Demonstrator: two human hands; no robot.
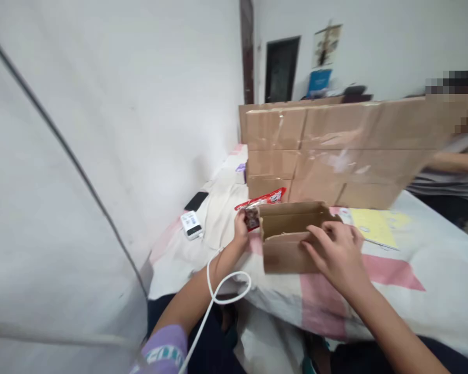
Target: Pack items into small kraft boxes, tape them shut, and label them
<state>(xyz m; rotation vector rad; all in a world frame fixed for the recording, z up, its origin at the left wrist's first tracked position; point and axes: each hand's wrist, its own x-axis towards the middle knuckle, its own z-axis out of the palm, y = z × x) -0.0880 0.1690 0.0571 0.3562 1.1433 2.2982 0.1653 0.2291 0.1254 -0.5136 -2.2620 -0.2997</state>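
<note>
An open-topped cardboard box (290, 255) stands on the cloth-covered table in front of me. My left hand (241, 227) is at the box's left side, its fingers closed on a small dark red packet (251, 219) with a see-through front. Just behind that packet lies a red bag (271, 198) with a cartoon print. My right hand (337, 249) grips the near wall of the box towards its right corner, fingers bent over the rim. From this angle most of the inside of the box is hidden.
A tall cardboard partition (308, 150) stands behind the box. On the left lie a black phone (196, 201) and a white device (191, 225) with a white cable (209, 298) looping over my left forearm. A yellow booklet (374, 228) is on the right. Another person (460, 169) sits beyond.
</note>
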